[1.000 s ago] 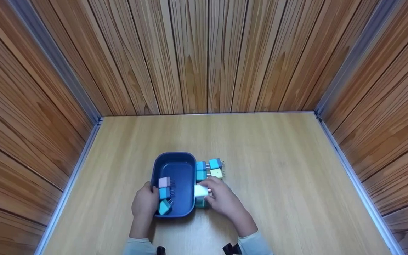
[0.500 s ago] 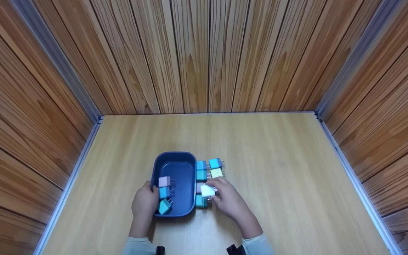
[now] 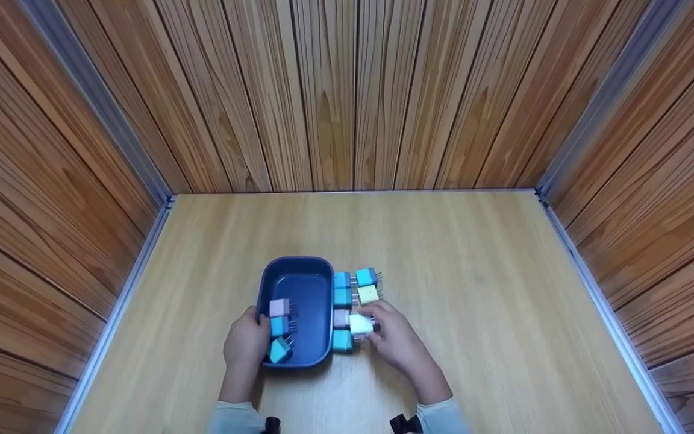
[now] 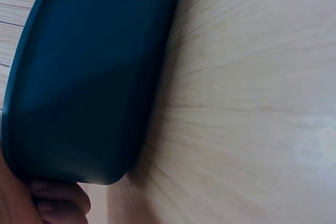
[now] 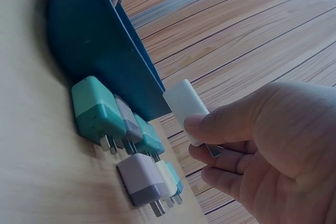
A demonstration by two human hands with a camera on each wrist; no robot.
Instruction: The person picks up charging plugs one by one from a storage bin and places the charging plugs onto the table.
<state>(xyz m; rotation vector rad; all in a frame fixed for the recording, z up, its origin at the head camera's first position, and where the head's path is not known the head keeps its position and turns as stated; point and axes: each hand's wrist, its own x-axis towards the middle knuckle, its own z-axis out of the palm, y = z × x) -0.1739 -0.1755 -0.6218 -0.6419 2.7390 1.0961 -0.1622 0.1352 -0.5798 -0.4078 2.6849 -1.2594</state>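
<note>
My right hand (image 3: 392, 337) pinches a white plug-in charger (image 5: 186, 103) between thumb and fingers, its metal prongs pointing back toward the palm. In the right wrist view it is held above a lilac charger (image 5: 144, 179) on the table. My left hand (image 3: 246, 340) grips the left side of a dark blue bin (image 3: 297, 283), thumb over the rim and fingertips (image 4: 60, 198) against the outside. Inside the bin, along its left wall, lie a lilac charger (image 3: 279, 307), a blue charger (image 3: 279, 326) and a teal charger (image 3: 279, 349).
Two short rows of chargers stand along the bin's right side. The nearer row includes a teal charger (image 3: 341, 340) and a lilac one (image 3: 341, 317); the outer row has a blue charger (image 3: 365, 276) and a yellow one (image 3: 368, 294). Wood-panelled walls (image 3: 353, 96) enclose the table (image 3: 473, 271).
My right hand has moved right, away from the bin's rim, carrying the white charger. The lilac charger beside the bin has come into sight. The left hand keeps its hold on the bin.
</note>
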